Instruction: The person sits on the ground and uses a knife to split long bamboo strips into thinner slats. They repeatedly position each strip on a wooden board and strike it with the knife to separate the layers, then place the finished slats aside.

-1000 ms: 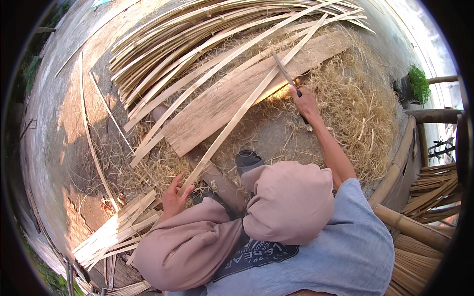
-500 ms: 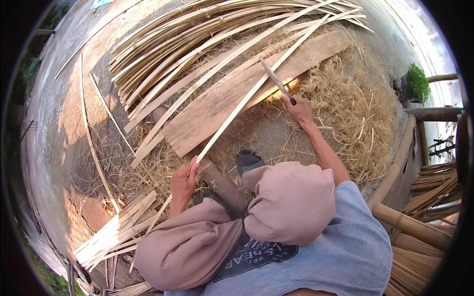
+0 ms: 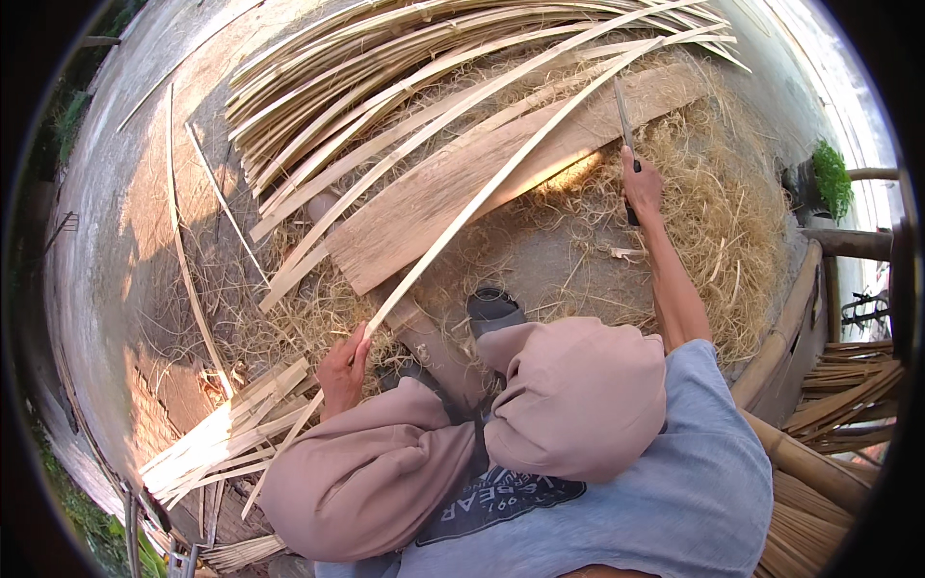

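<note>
My left hand point(image 3: 344, 370) is closed round a long pale bamboo strip point(image 3: 482, 198) beside my left knee. The strip slants away to the upper right, across a wide wooden board point(image 3: 424, 214), and its near end runs back past my wrist. In my right hand point(image 3: 644, 185) is a knife point(image 3: 624, 114) with a dark handle, its blade pointing away from me. The blade stands apart from the strip, to the right of it, over the board's far end. Fingers of both hands are wrapped round what they hold.
Beyond the board lies a big stack of bamboo strips point(image 3: 328, 101). Curly shavings point(image 3: 718, 222) are heaped on the right. A shorter pile of strips point(image 3: 231, 424) lies at lower left. Thick bamboo poles point(image 3: 809, 458) stand at my right, and a green plant point(image 3: 831, 181) beyond.
The knife has moved right and away from me, off the strip it was touching. My left hand has shifted slightly left and nearer, with the strip still held.
</note>
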Available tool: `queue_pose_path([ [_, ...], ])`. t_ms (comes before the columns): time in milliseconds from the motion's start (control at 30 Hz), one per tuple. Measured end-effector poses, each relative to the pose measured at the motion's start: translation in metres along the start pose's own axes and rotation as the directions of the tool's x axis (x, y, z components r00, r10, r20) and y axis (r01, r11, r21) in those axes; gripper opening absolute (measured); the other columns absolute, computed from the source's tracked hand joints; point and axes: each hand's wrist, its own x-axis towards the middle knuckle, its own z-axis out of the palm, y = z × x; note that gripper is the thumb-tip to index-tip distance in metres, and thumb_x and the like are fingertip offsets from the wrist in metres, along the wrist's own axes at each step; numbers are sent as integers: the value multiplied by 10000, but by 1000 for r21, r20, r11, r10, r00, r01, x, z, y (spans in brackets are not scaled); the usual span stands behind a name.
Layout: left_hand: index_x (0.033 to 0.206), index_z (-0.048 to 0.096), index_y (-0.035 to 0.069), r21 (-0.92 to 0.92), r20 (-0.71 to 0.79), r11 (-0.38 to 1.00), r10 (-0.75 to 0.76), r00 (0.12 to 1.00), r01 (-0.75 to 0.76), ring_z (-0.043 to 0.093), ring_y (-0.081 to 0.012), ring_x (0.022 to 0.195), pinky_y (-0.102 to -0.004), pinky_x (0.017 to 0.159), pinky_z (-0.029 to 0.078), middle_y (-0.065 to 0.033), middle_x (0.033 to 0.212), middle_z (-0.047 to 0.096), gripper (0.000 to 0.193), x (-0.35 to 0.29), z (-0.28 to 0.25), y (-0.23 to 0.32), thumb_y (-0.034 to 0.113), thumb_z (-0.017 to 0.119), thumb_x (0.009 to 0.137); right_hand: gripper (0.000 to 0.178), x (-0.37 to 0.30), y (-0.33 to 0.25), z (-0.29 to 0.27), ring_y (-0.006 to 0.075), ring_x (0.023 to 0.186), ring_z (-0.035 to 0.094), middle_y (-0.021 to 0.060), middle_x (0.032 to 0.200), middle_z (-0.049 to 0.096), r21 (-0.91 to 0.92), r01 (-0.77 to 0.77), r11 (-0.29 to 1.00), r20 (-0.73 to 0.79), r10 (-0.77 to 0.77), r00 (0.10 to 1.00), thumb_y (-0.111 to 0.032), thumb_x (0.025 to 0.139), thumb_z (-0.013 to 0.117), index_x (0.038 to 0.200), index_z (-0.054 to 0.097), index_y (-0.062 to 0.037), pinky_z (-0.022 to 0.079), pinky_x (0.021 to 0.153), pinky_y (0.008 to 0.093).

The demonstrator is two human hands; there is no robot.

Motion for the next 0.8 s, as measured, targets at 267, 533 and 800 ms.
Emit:
queue_pose_path([
  [267, 1140, 761, 75, 34, -107, 998, -42, 993, 46, 727, -304, 826, -394, 719, 544, -124, 968, 755, 441, 53, 34, 25, 433, 802, 886, 626, -75, -37, 49, 444, 705, 653, 253, 724, 650, -117, 332, 936, 168, -311, 935, -591, 991, 578, 811, 633, 6, 477, 665, 533],
  [533, 887, 742, 76, 31, 163, 917, -397, 903, 397, 592, -244, 592, -401, 579, 435, -91, 644, 629, 446, -4, -23, -42, 520, 785, 881, 675, -67, -27, 65, 405, 653, 622, 237, 664, 614, 22, 214, 977, 146, -215, 966, -583, 997, 561, 747, 609, 42, 468, 649, 494],
  [800, 843, 673, 75, 133, 31, 971, -207, 978, 201, 617, -418, 673, -493, 628, 457, -169, 687, 652, 461, 47, 15, 28, 526, 716, 931, 574, -248, -91, 82, 408, 706, 684, 200, 791, 666, 81, 608, 790, 437, -576, 691, -590, 981, 618, 843, 624, -33, 519, 647, 521],
])
